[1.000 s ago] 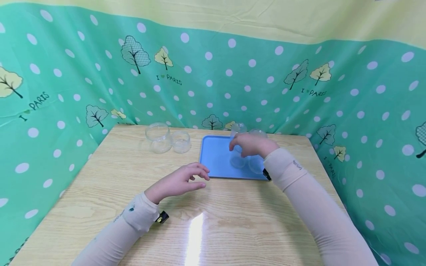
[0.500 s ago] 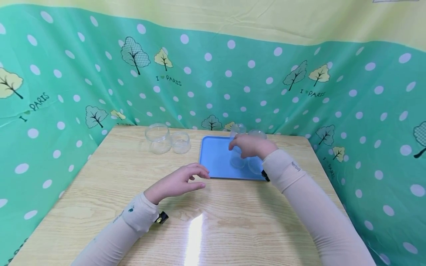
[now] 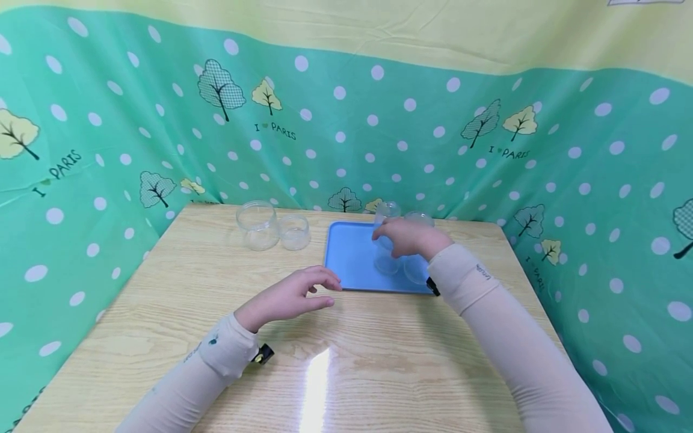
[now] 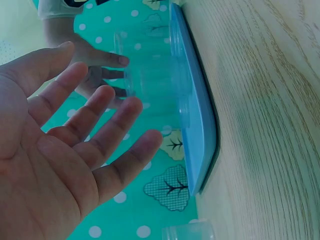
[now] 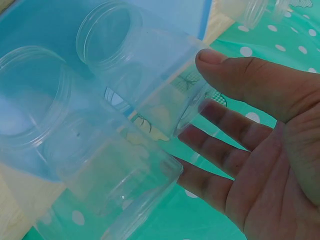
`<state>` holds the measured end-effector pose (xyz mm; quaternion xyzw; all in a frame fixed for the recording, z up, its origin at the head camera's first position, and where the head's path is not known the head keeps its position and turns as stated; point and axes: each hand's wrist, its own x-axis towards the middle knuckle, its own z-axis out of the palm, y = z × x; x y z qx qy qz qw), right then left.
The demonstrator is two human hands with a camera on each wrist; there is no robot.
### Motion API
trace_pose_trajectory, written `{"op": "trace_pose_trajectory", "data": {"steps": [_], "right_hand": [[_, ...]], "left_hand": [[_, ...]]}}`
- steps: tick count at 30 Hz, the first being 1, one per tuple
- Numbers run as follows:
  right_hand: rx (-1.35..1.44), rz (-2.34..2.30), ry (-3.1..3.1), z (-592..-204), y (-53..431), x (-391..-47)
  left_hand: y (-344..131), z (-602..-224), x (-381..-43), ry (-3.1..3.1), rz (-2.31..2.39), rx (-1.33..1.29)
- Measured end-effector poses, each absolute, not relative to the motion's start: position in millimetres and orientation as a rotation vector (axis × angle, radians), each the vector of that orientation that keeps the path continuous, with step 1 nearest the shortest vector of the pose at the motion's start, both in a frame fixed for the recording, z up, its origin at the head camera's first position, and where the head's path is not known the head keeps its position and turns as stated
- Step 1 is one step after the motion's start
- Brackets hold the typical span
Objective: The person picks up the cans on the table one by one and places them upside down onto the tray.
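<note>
Right hand [image 3: 409,236]: set about the top end of the slim jar [image 5: 150,65], thumb to one side, fingertips to the other; cannot tell whether pinching or merely touching.
Slim jar: stands on the tray [image 3: 352,258], about midway between left and right edges, nearer the near edge than the far.
Long axis: upright, square to the tray.
Key relation: directly under the right fingertips, running down from them to the tray; likely to hinge on how well thumb and fingers meet across that top end.
Wide jar [image 5: 95,155]: also upright on the tray, just beside the slim jar, toward the right edge; close to one right fingertip, contact unclear.
Nearer hand: the right, by far.
Right pose: reaches in over the tray from the near right corner, bent down at the fingers.
Left hand [image 3: 298,291]: relaxed and spread, holding nothing, raised over the worktop [image 3: 390,361] by the tray's near left corner, well apart from both jars.
Other jars: low jar [image 3: 295,233] and big jar [image 3: 261,231], side by side near the worktop's far edge, left of the tray.
</note>
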<state>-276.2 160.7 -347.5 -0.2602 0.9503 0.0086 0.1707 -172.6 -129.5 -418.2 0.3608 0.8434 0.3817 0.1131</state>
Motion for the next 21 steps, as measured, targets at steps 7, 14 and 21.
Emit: {"op": "trace_pose_trajectory", "data": {"steps": [7,14,21], "right_hand": [[-0.806,0.018,2.714,-348,160,-276],[-0.877,-0.030,2.791,-346,157,-272],[-0.899,-0.033,2.877,-343,152,-262]], "left_hand": [[-129,-419,-173,2.462,1.145,1.061],[-129,-419,-173,2.473,1.132,1.054],[-129,-418,-173,2.466,1.134,1.051]]}}
